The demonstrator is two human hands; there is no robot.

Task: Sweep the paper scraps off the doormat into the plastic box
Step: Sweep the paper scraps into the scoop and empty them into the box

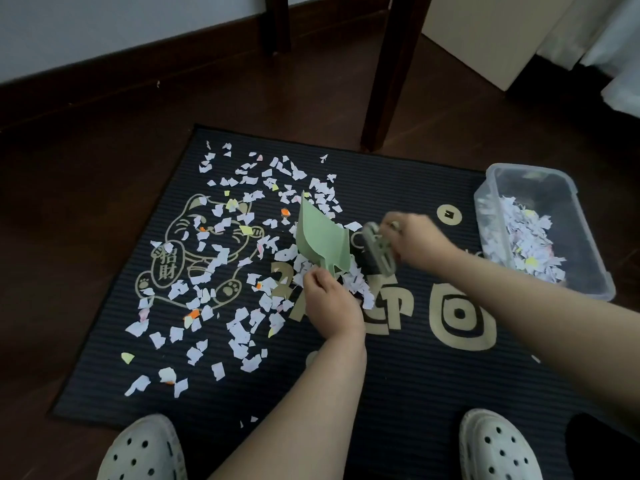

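Note:
A black doormat (398,375) with a gold cat print lies on the floor, its left half strewn with paper scraps (221,296). My left hand (330,303) grips the handle of a green dustpan (320,237), tilted on edge near the mat's middle. My right hand (414,240) grips a small brush (375,252) just right of the dustpan, with a pile of scraps beneath it. The clear plastic box (588,244) stands at the mat's right edge and holds a heap of scraps.
Two dark wooden chair legs (388,81) stand beyond the mat's far edge. A pale cabinet (491,32) and a white curtain are at the back right. My two white clogs (142,452) stand at the mat's near edge. Dark wooden floor surrounds the mat.

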